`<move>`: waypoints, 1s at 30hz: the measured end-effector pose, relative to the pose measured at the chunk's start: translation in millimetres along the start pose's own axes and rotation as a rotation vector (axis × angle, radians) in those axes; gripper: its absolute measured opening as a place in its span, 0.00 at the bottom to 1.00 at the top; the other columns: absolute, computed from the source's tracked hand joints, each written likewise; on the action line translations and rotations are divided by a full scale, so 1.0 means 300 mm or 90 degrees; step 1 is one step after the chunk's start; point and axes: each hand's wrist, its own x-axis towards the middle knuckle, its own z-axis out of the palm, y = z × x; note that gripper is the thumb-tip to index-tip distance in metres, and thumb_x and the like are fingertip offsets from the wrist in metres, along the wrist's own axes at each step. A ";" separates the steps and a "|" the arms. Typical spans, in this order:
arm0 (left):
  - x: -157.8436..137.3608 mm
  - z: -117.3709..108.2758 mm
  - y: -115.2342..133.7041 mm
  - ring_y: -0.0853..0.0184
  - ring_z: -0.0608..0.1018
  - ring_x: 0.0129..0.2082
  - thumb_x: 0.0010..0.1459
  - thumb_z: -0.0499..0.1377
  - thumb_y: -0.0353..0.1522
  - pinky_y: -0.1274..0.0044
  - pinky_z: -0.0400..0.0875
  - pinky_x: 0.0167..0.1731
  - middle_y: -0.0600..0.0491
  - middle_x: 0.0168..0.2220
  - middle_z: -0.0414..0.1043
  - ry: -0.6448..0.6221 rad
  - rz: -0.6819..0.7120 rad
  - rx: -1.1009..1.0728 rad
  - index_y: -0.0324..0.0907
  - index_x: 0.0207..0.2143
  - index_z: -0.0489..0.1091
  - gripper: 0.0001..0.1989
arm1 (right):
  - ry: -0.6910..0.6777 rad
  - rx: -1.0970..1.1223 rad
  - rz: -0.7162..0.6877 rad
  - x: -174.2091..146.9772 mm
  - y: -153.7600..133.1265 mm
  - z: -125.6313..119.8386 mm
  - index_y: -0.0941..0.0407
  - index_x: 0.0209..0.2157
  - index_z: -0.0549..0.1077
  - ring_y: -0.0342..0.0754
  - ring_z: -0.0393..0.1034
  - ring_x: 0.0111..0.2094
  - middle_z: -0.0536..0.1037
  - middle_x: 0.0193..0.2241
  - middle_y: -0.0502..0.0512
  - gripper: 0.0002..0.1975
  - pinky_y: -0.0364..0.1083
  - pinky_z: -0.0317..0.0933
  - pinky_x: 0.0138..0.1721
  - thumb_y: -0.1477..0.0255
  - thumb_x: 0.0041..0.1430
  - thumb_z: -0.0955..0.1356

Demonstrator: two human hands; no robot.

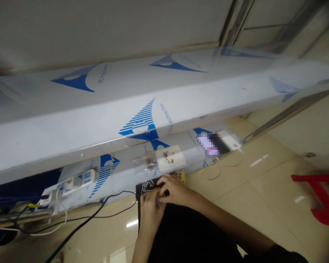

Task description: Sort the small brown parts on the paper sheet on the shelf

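Observation:
My left hand and my right hand meet close to my body, at the near edge of the lower shelf. The fingers of both are closed round a small, partly see-through item; its kind is mostly hidden by them. Just beyond the hands lies a white sheet with several small brown pieces on it. Left of that is a clear plastic bag with brown bits inside. A yellow patterned thing shows partly behind my right hand, and black material with white line drawings is beside the fingers.
A film-covered upper surface overhangs the lower shelf. To the right lie a phone and a white device with a cable. A power strip with a plug is at left. A black cable crosses the floor side; a red stool stands right.

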 end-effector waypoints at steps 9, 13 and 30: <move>-0.010 -0.013 -0.004 0.65 0.76 0.31 0.52 0.55 0.37 0.72 0.67 0.35 0.51 0.31 0.74 0.019 -0.015 -0.041 0.42 0.36 0.68 0.11 | 0.058 0.206 0.014 -0.020 0.138 -0.049 0.55 0.31 0.77 0.45 0.69 0.37 0.76 0.36 0.54 0.09 0.42 0.60 0.41 0.66 0.52 0.67; -0.018 -0.046 0.001 0.66 0.75 0.29 0.51 0.55 0.38 0.74 0.69 0.32 0.52 0.28 0.73 0.044 -0.077 -0.090 0.42 0.34 0.68 0.11 | 0.111 0.022 0.218 0.032 0.351 -0.051 0.57 0.32 0.77 0.47 0.70 0.36 0.77 0.32 0.54 0.08 0.43 0.61 0.38 0.72 0.51 0.66; -0.138 -0.060 -0.064 0.64 0.75 0.33 0.50 0.56 0.36 0.72 0.69 0.36 0.49 0.32 0.73 0.089 -0.176 -0.178 0.40 0.34 0.67 0.10 | 0.252 -0.266 0.411 0.278 0.535 0.057 0.55 0.31 0.77 0.54 0.62 0.44 0.73 0.40 0.58 0.11 0.50 0.52 0.43 0.64 0.51 0.65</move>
